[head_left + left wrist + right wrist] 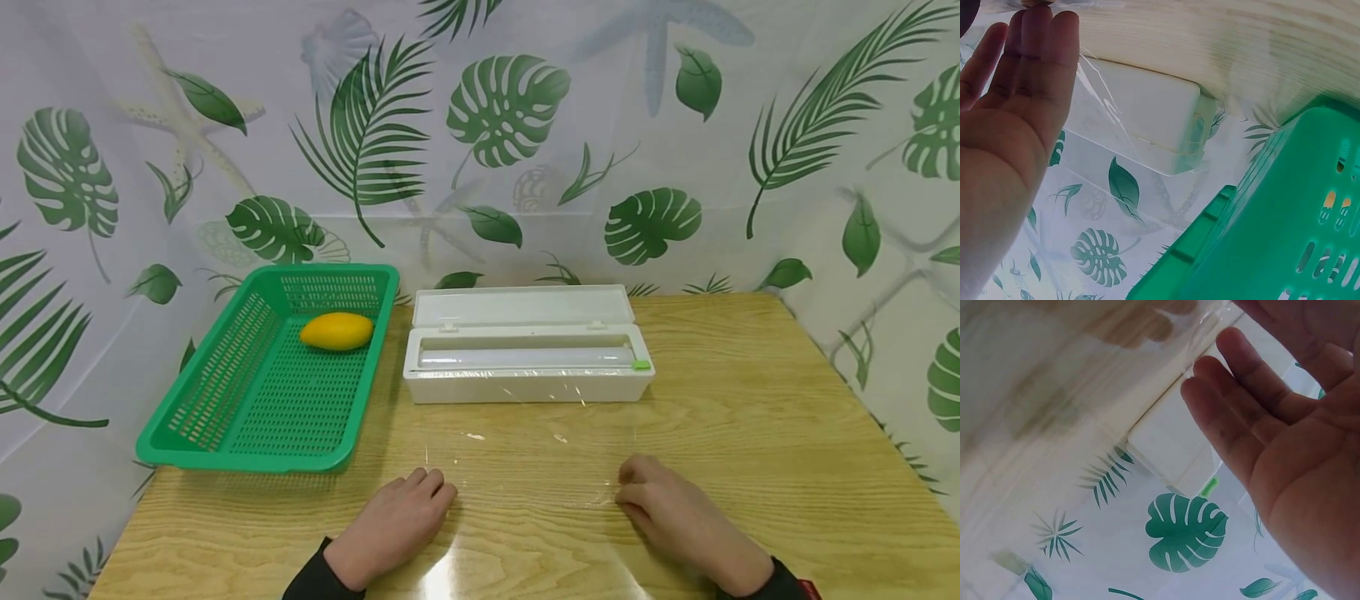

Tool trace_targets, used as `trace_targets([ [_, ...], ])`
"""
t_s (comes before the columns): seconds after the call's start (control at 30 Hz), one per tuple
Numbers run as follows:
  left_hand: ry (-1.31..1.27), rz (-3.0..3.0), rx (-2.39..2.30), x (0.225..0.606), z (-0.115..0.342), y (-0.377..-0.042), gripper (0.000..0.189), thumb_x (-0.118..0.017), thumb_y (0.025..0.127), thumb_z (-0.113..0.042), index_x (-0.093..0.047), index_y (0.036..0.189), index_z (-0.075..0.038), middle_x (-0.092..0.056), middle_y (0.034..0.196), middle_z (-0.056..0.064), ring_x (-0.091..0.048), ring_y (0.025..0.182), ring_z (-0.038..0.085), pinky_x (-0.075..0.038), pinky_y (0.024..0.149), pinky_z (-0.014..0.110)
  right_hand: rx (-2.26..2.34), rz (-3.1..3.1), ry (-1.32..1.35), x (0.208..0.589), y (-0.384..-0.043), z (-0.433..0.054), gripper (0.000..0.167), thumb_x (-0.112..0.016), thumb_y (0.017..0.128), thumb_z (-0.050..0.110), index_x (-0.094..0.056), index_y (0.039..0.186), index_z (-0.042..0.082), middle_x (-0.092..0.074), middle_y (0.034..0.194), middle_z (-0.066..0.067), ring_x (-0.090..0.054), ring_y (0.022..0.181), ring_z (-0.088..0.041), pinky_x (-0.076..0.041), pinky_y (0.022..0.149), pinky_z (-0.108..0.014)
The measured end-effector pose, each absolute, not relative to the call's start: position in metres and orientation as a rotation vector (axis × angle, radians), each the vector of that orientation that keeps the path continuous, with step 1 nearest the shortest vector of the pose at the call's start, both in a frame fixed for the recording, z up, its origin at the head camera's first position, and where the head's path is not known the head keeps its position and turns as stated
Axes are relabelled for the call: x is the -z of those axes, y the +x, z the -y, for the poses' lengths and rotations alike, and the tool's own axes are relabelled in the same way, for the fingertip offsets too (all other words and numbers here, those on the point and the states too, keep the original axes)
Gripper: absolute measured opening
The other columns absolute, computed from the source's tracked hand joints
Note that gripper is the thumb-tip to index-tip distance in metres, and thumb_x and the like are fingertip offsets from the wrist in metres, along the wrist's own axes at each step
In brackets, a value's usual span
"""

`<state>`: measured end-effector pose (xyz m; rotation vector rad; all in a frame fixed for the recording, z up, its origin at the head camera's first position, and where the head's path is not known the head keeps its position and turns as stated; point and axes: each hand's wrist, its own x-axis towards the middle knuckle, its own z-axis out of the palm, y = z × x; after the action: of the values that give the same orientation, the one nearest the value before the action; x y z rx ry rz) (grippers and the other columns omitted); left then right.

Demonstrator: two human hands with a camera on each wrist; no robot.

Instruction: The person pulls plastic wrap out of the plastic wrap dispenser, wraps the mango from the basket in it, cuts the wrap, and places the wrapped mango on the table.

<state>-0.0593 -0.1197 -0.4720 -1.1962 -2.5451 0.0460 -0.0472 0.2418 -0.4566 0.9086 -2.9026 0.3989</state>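
Observation:
A sheet of clear cling film [525, 462] stretches over the table from a white cling film dispenser [525, 390]. Its lid [525, 307] is up, the film roll [525, 358] shows inside, and a small green slide cutter [641, 365] sits at the right end of the front edge. My left hand [397, 521] pinches the film's near left corner, and my right hand [675, 512] pinches the near right corner. Glossy film [1100, 94] runs from the left fingers toward the box in the left wrist view. The right fingertips [1197, 387] meet the film's edge.
On the left stands a green plastic basket [348, 454] with a yellow mango-like fruit [337, 332] inside. The wooden table [750, 400] extends to the right of the dispenser. A leaf-patterned cloth [525, 208] hangs behind and along both sides.

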Motion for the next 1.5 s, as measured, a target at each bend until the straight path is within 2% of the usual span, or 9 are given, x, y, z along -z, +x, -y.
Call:
trace_targets([
  [0.37,-1.191,2.578,-0.043,0.471,0.119,-0.058,0.005,-0.057,0.088,-0.011,-0.061,0.088,-0.014,-0.050,0.081,-0.002,-0.042,0.066,0.011,-0.032,0.046,0.019,-0.435,2.916,0.901,0.456,-0.046,-0.246,0.010,-0.073,0.080,0.012,-0.069,0.083,0.021,-0.052,0.085,0.012,-0.048,0.077,-0.008,-0.045,0.062,-0.026],
  [0.7,-1.175,2.565,-0.036,0.471,0.118,-0.058,0.004,-0.057,0.086,-0.011,-0.057,0.086,-0.014,-0.046,0.079,-0.003,-0.040,0.065,0.010,-0.029,0.044,0.019,-0.435,2.946,0.897,0.456,-0.045,-0.247,0.013,-0.072,0.081,0.011,-0.066,0.084,0.022,-0.053,0.087,0.011,-0.051,0.078,-0.009,-0.046,0.063,-0.026],
  [0.83,-1.166,2.558,-0.024,0.472,0.118,-0.058,0.004,-0.059,0.085,-0.011,-0.057,0.086,-0.014,-0.047,0.082,-0.003,-0.042,0.066,0.010,-0.031,0.045,0.019,-0.433,2.948,0.879,0.455,-0.046,-0.247,0.015,-0.071,0.081,0.011,-0.065,0.083,0.024,-0.052,0.086,0.011,-0.050,0.077,-0.009,-0.045,0.061,-0.025],
  [1.23,-1.166,2.597,0.008,0.472,0.119,-0.058,0.004,-0.059,0.087,-0.014,-0.056,0.086,-0.015,-0.046,0.080,-0.003,-0.041,0.065,0.010,-0.029,0.045,0.019,-0.466,2.944,0.809,0.449,-0.049,-0.247,0.020,-0.069,0.083,0.009,-0.053,0.080,0.021,-0.046,0.082,0.009,-0.042,0.066,0.000,-0.037,0.052,-0.019],
  [1.5,-1.169,2.607,0.040,0.465,0.119,-0.065,0.010,-0.065,0.084,-0.017,-0.057,0.090,-0.014,-0.047,0.082,-0.003,-0.045,0.068,0.011,-0.036,0.047,0.019,-0.436,2.981,0.805,0.432,-0.060,-0.243,0.018,-0.065,0.087,0.009,-0.050,0.082,0.019,-0.042,0.079,0.008,-0.035,0.059,0.000,-0.032,0.051,-0.019],
])
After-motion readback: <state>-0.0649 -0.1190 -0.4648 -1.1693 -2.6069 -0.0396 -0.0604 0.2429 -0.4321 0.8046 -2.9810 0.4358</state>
